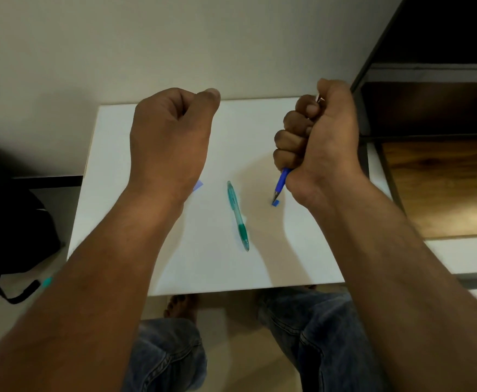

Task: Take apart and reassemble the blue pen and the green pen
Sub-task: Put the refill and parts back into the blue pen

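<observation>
Forearms reach out over the white desk [135, 244]. Left hand [169, 137] hovers clenched, apparently holding nothing. Right hand [319, 137] fists the blue pen [281, 183], tip pointing down and near. Between them, nearer the right hand, the green pen [238, 215] lies lengthwise, near to far.

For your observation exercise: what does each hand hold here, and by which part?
The right hand fists around the blue pen by its upper barrel, tip pointing down. The left hand is closed, with nothing visible in it. The green pen lies unheld.
</observation>
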